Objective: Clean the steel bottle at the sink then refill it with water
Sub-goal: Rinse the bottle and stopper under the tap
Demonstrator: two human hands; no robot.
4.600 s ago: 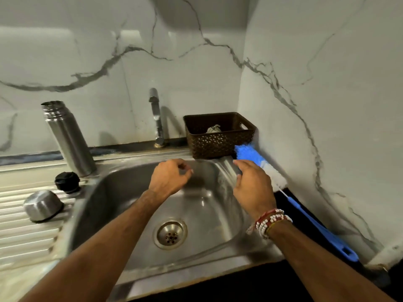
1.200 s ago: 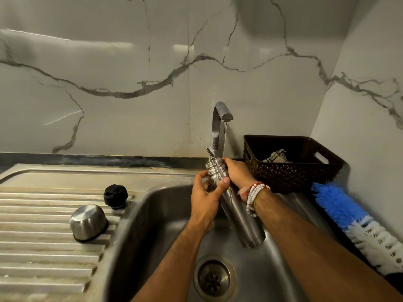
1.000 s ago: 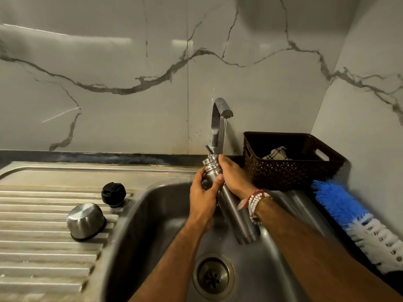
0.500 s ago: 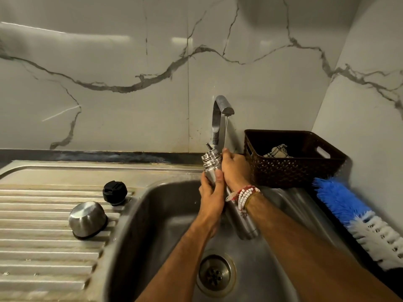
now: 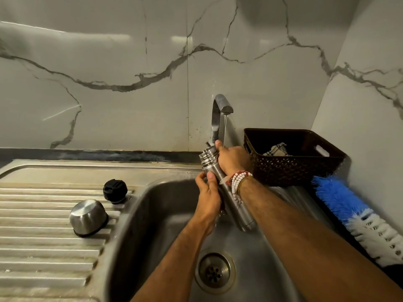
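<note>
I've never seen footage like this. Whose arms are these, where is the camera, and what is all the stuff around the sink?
No machine here: a person wears a wide-angle camera on the head, looking down at their own two arms. There is only this one view. Both hands hold a steel bottle, tilted over the sink. The left hand grips its middle; the right hand, with beaded bracelets on the wrist, is at its neck. A thin stream runs from the tap onto that hand beside the bottle's mouth. On the ribbed drainboard to the left lie a steel cup, upside down, and a black cap. To the right stands a brown basket with a cloth inside, and a blue-and-white brush lies beside it.
</note>
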